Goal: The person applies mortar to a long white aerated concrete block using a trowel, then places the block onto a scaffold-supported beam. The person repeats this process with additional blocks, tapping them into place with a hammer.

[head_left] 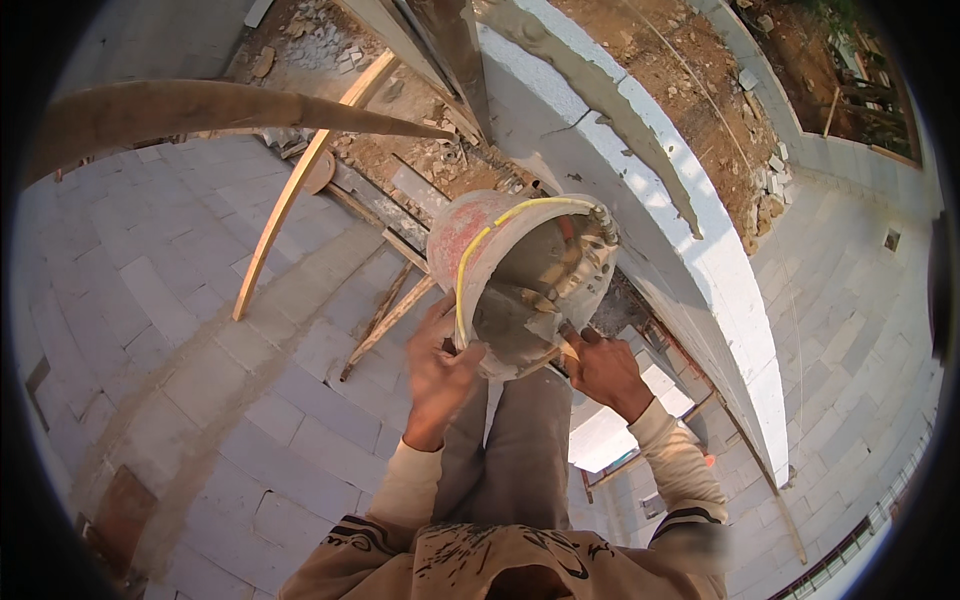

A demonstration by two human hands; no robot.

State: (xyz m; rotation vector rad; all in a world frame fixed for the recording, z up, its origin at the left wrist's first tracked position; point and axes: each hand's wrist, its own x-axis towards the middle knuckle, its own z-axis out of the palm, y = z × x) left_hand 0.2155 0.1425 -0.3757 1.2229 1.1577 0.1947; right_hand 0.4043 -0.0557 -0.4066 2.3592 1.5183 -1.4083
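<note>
While the bucket [449, 236] holds mortar [508, 330], left hand [441, 375] and right hand [606, 370] clamp its rim [482, 262].

Grey block walls [850, 290], brown rubble-strewn ground [688, 108], bright daylight

Warm daylight brightens the wall top [735, 300]; straight lines bend toward dark rims; the left hand [438, 378] seems slightly blurred.

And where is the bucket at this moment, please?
In the head view, the bucket is near the middle, just beyond the person's trousered legs, with the left hand at its near-left rim and the white block wall to its right.
</note>
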